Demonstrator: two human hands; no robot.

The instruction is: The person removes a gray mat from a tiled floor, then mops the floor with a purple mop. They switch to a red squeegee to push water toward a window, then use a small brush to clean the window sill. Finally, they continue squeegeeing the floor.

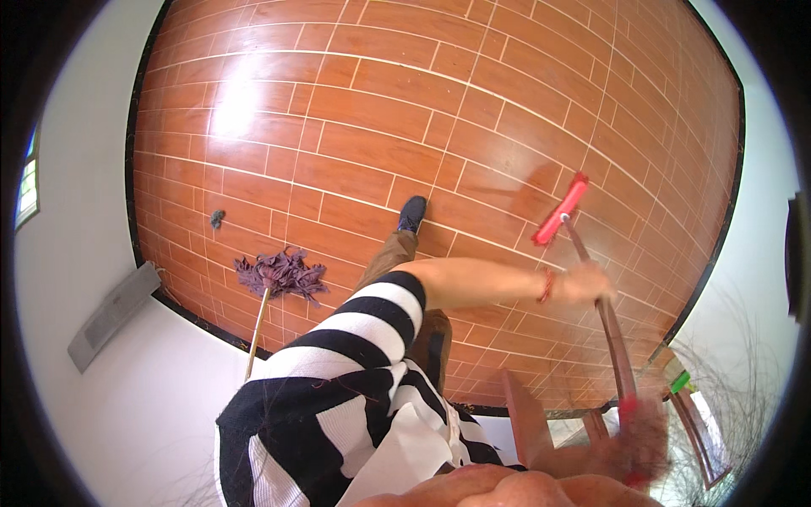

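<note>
A broom with a red head point(572, 196) and a brown handle point(614, 342) slants across the right side. My left hand point(586, 283), with a red cord at its wrist, grips the handle partway down. Higher up, near the lower right, my right hand point(643, 431) is closed around the handle; it is blurred, and red shows beside it. The bristles meet the tiled floor. At the left, a mop with purple-grey cloth strands point(282, 275) lies spread on the floor, its pale handle point(258, 329) leaning toward the wall.
A small grey clump point(217, 219) lies on the brown tiled floor point(405, 95). Black skirting edges the white walls. My dark shoe point(413, 214) is at centre. A grey panel point(114, 317) is at the left wall; wooden pieces point(526, 412) and a green object point(680, 382) are at lower right.
</note>
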